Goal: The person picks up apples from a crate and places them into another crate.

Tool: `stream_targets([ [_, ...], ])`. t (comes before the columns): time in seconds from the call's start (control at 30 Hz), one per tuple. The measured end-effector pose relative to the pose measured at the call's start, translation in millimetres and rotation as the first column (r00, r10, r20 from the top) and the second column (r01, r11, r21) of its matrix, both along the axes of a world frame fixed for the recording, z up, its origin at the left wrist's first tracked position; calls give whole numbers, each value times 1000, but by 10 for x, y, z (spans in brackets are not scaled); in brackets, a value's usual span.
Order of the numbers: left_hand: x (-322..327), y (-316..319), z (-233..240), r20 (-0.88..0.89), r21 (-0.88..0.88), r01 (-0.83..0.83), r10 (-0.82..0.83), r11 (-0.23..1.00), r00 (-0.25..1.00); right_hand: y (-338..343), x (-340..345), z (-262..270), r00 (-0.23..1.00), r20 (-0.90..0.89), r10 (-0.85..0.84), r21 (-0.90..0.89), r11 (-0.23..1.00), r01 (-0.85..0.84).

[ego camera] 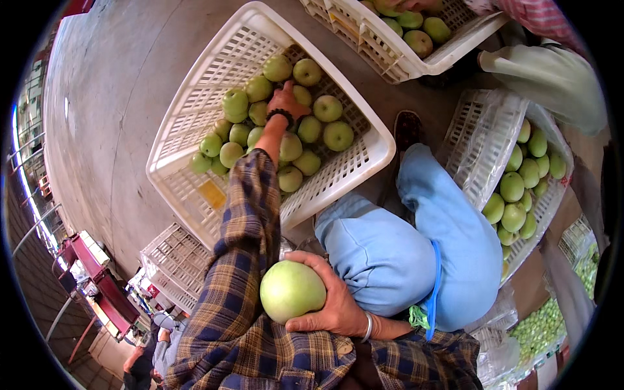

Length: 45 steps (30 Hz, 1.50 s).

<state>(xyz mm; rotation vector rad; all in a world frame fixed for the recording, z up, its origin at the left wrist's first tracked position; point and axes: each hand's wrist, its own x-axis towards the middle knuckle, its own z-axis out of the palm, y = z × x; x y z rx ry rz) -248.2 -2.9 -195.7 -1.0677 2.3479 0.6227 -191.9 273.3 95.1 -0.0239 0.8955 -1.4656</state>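
My right hand [336, 303] holds a large pale green apple [292, 291] close to my body, fingers over its far side and thumb on its near side. A silver bangle circles that wrist. My left hand [286, 103], with a dark beaded bracelet, reaches down among the green apples [235, 102] in a white slatted plastic crate [163, 158]. It touches apples near the crate's middle. Its fingertips are partly hidden, so whether it grips one cannot be told. The apples lie loosely across the crate's floor, and a yellow label is on its near wall.
Beyond stands another apple crate [375, 53], with a co-worker's hand and striped sleeve [541, 19] over it. A plastic-lined crate of apples [514, 185] is beside my blue-trousered legs [390, 258]. White crates [178, 258] stand lower left; red machinery [109, 297] is farther off.
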Motion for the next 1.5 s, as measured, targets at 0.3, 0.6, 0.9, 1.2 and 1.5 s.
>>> stream_targets([
  [0.3, 1324, 357, 1857, -316, 948, 113, 846, 297, 429, -58, 202, 8, 898, 264, -351, 148, 935, 322],
  [0.6, 1638, 977, 3421, -859, 380, 659, -17, 649, 512, -56, 200, 156, 566, 745, -353, 277, 936, 219],
  [0.9, 231, 921, 818, -651, 12, 645, -483, 764, 585, 22, 125, 67, 614, 771, -170, 123, 985, 117],
  [1.2, 57, 972, 222, -258, 18, 676, -650, 737, 715, -15, 113, -172, 635, 742, -213, 108, 974, 201],
  [1.5, 780, 966, 1881, -109, 985, -71, 888, 157, 447, 129, 138, -106, 577, 811, -102, -85, 953, 289],
])
